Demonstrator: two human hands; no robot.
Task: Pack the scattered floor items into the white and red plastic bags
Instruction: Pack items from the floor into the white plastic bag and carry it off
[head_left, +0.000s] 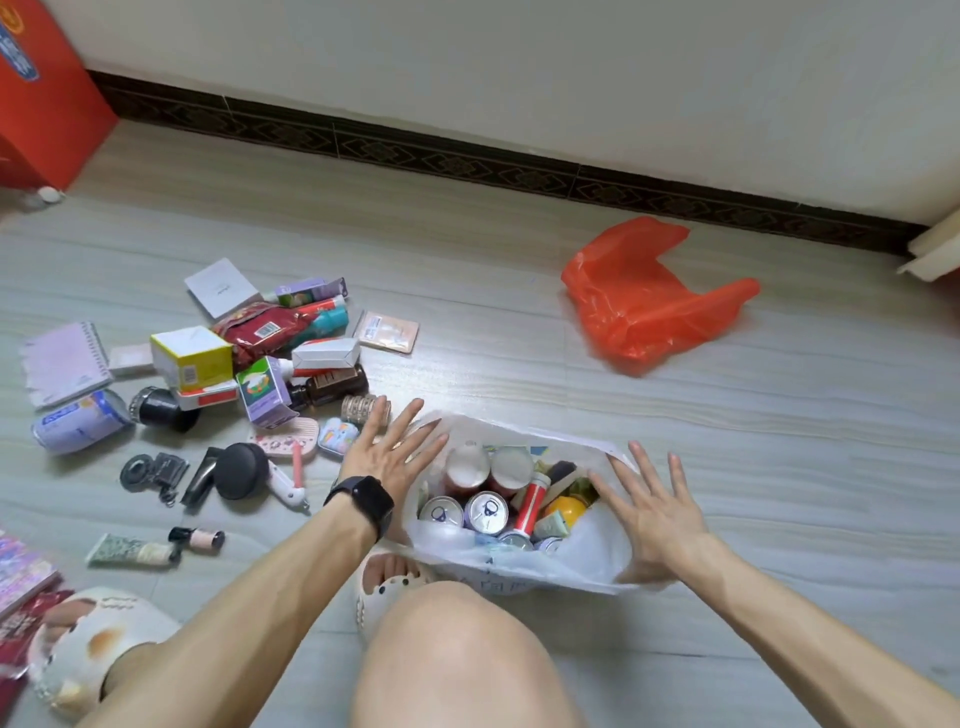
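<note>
Grey wood-look floor (467, 291) under a white wall (519, 62), and the white plastic bag (597, 556) stands open just beyond the person's knee (457, 654). It's already loaded: drink cans (485, 512) upright, a red tube (531, 501) among them. Left hand (387, 457), smartwatch (366, 501) on the wrist, fingers straight and spread wide at the bag's left rim, holding nothing. Right hand (654, 512) is just as flat and splayed at the bag's right side. Red plastic bag (644, 301) lies crumpled, well apart, nearer the wall. Off left lies the scattered pile: a yellow-and-white box (191, 358), a spiral notebook (65, 364), a brown bottle (332, 387).
</note>
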